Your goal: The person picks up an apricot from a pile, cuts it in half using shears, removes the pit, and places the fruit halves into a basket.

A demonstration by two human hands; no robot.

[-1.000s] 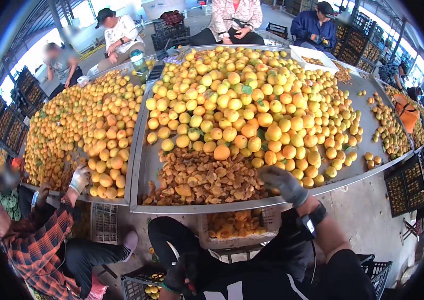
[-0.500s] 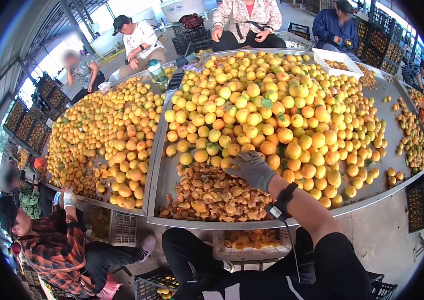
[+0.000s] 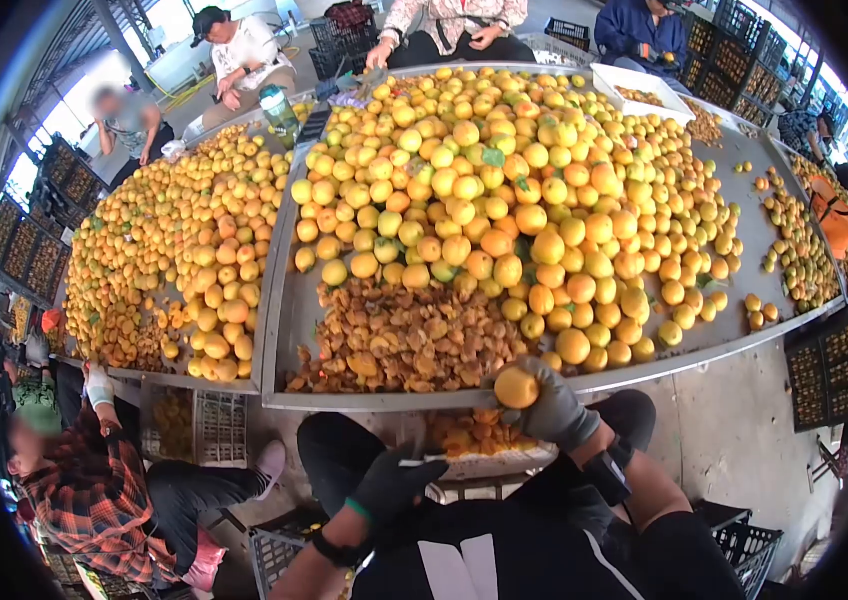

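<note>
My right hand [image 3: 556, 408], in a grey glove, is closed round a whole yellow-orange apricot [image 3: 516, 387] just in front of the table's near edge. Lower and to the left, my left hand [image 3: 394, 488] wears a dark glove. Its fingers are curled on a thin, pale, blade-like tool [image 3: 412, 462], mostly hidden and blurred. Behind the hands, on the metal table [image 3: 289, 350], lies a heap of brown apricot pits [image 3: 404, 340]. A large mound of whole apricots [image 3: 484, 180] rises beyond it. Below the edge, a white crate [image 3: 494, 465] holds orange apricot pieces.
A raised metal rim [image 3: 424, 400] runs between my lap and the fruit. At left, a co-worker in a plaid shirt [image 3: 94, 490] sits by another apricot-covered section. Several people sit along the far side. A white tray [image 3: 644, 92] and a green bottle [image 3: 278, 112] stand on the table.
My right hand has drawn back from the mound's near edge to above my lap, now holding an apricot. My left hand has come into view. The camera view has shifted.
</note>
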